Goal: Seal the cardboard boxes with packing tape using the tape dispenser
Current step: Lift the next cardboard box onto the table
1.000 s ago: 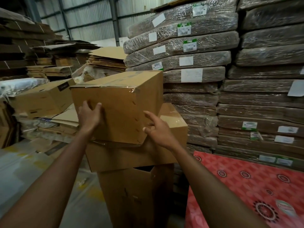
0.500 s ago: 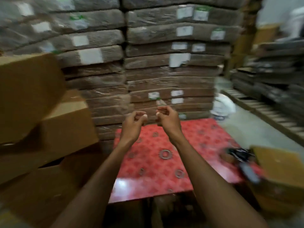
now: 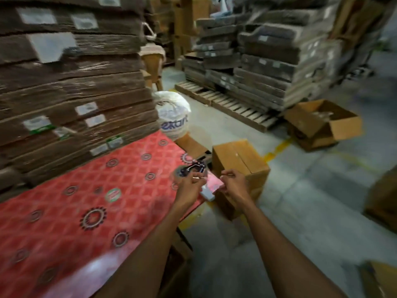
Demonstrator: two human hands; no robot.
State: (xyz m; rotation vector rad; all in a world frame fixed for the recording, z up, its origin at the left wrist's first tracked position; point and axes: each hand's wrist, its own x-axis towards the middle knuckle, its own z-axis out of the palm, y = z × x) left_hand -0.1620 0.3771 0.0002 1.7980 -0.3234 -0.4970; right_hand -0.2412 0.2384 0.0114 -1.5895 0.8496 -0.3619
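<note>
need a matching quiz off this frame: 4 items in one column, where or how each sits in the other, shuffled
Things:
1. tape dispenser
2. closed cardboard box
3. open cardboard box
4. white sack

Places or states:
A. on the floor next to the wooden pallet, flaps open
B. on the floor just off the corner of the red table cover, top flaps shut
C. lying on the red table cover near its far corner
D. on the floor at the foot of the wrapped cardboard stacks

Pairs: 1-C, 2-B, 3-A, 4-D
</note>
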